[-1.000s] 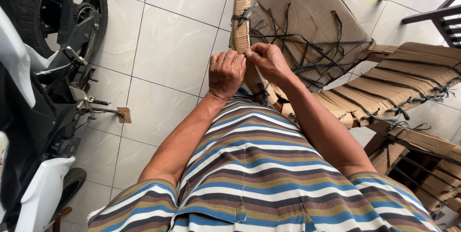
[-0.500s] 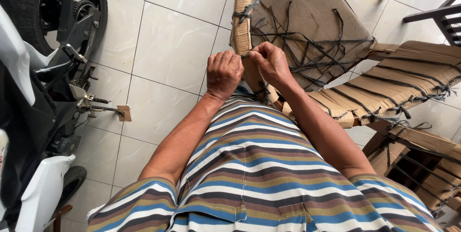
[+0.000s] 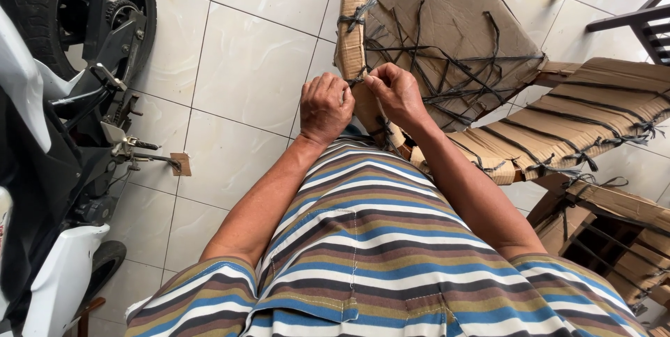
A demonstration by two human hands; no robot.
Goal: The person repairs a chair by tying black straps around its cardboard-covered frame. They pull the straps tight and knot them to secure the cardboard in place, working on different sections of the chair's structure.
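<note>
A piece of wooden furniture wrapped in brown cardboard (image 3: 447, 16) and bound with black straps (image 3: 453, 79) stands in front of me. My left hand (image 3: 325, 108) is closed into a fist at the wrapped edge, next to a strap end. My right hand (image 3: 392, 93) pinches a black strap at the same edge, fingers closed. Both hands nearly touch. My striped shirt (image 3: 377, 253) fills the lower middle of the view.
A motorcycle (image 3: 56, 135) with a black rear wheel (image 3: 77, 9) and white panels stands on the left, its footpeg sticking out over the white floor tiles (image 3: 244, 72). More cardboard-wrapped pieces (image 3: 600, 114) lie at the right, with dark wooden chair parts (image 3: 635, 23) behind.
Both hands shifted slightly at the wrapped edge, the right hand working the strap. Nothing else has moved.
</note>
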